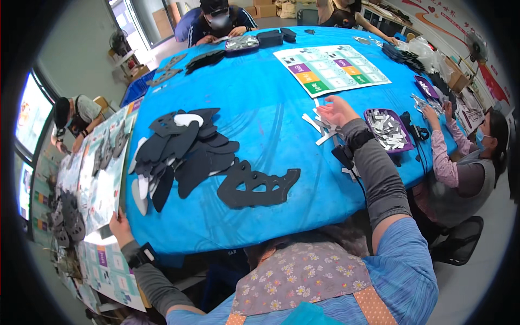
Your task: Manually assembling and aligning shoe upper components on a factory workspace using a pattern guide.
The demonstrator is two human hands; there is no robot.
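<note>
My right hand [337,111] is open, palm turned up and fingers loosely bent, over several loose white strips [320,130] and just below a large printed sheet [331,70]. A purple basket [407,142] full of white and grey strips stands to its right. At the table's left front edge, my left hand [122,227] rests with its fingers extended beside a printed board; nothing shows in it. Between my arms lies a flat dark grey foam piece [230,192] with cut-out holes. Farther left is a heap of dark oval foam pieces [184,146], mixed with a few white ones.
A blue cloth [271,130] covers the table. Across it, a person works near another strip-filled basket [242,52]. A masked person [471,157] sits close on my right. Another person bends over printed boards [103,179] at the left. Dark pieces [403,57] lie at the far right.
</note>
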